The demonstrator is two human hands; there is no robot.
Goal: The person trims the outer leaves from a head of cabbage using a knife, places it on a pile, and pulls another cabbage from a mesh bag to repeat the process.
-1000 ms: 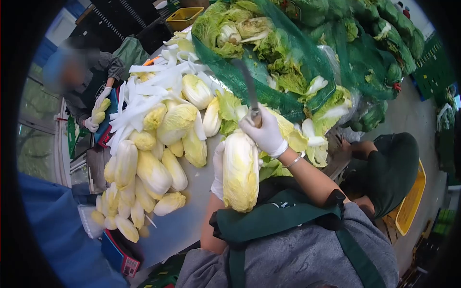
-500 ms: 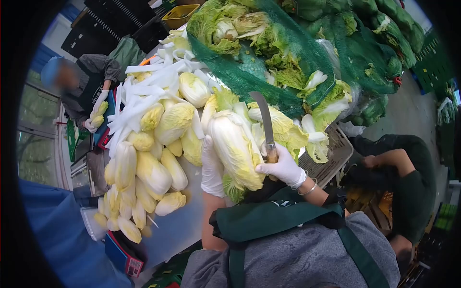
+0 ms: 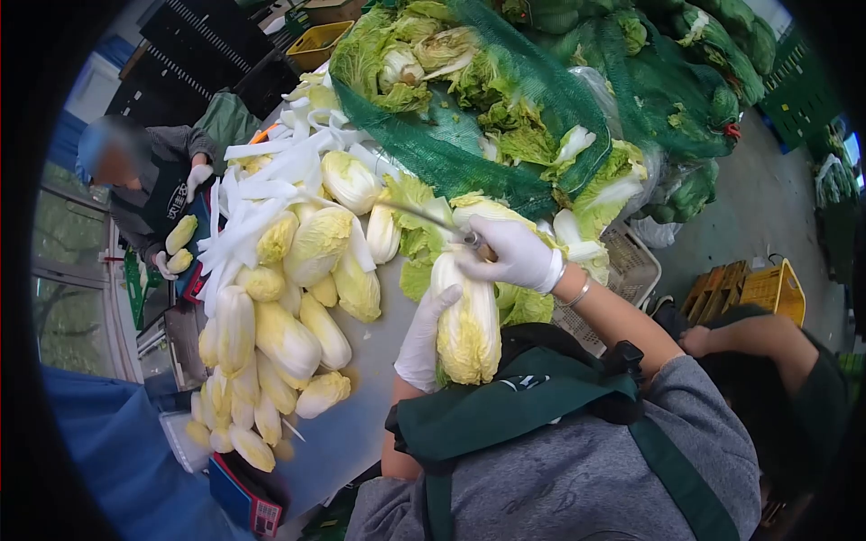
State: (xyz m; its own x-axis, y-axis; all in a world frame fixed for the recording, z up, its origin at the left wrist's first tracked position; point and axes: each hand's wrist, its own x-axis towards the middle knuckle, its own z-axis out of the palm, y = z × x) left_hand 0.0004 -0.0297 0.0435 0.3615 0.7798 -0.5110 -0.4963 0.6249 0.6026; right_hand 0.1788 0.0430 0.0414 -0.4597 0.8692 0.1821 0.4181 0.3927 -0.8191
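Observation:
A pale yellow-white cabbage stands upright before my body, its root end up. My left hand, in a white glove, wraps round its left side. Above it my right hand, gloved too, is closed on the handle of a knife, whose blade points left over the cabbage's top; the fingers also touch the cabbage. Loose green leaves lie just behind. To the left is a heap of trimmed cabbages, with white strips piled beyond them.
Green net sacks with leafy cabbages lie at the back. A perforated crate is at the right, near a yellow crate. One co-worker stands at the far left with cabbages; another person is close on my right.
The cabbage has turned more upright and moved slightly right. My right hand has risen to its top, and the knife has swung from upright to pointing left. The right-hand person has shifted lower.

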